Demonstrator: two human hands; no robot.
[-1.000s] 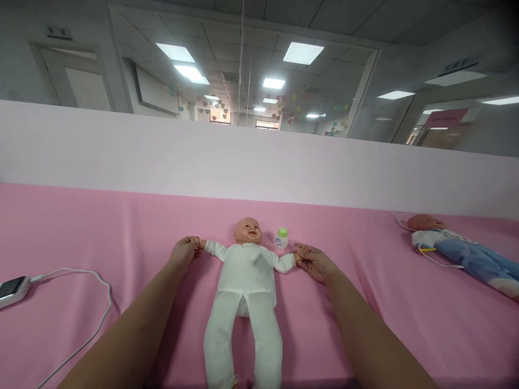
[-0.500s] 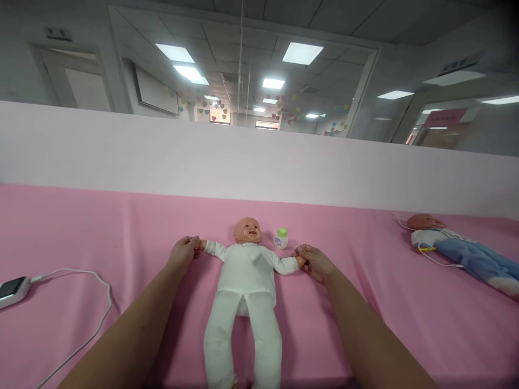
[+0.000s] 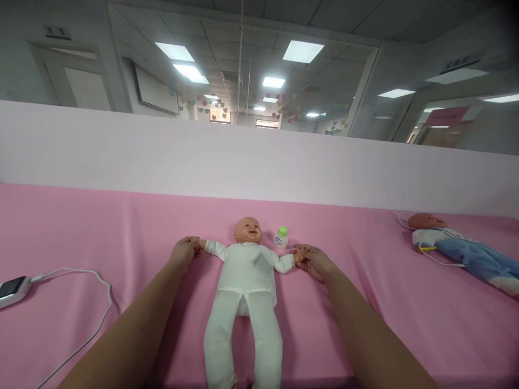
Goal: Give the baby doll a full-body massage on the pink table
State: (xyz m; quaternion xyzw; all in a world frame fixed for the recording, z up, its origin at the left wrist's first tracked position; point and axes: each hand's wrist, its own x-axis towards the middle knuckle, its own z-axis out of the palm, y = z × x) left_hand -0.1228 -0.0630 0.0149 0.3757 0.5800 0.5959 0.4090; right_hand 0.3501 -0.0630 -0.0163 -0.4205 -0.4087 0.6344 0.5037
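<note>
A baby doll [image 3: 247, 270] in a white top and white trousers lies on its back in the middle, head away from me and arms spread sideways. My left hand [image 3: 185, 252] is closed around the doll's hand on the left side. On the right, my right hand [image 3: 314, 261] pinches the doll's other hand between thumb and fingers. Close to the doll's head, just beyond my right hand, stands a small clear bottle [image 3: 281, 238] with a green cap and a printed label.
Pink cloth [image 3: 133, 227] covers the table. A white device with a dark screen [image 3: 14, 290] and a white cable lies at left. Far right, a second doll [image 3: 466, 251] in blue and white has thin tubes on it. Behind runs a low white wall [image 3: 259, 162] under glass.
The doll's arm held by my right hand has shifted slightly inward, toward its body, and that hand's fingers have moved a little. My left hand looks unmoved.
</note>
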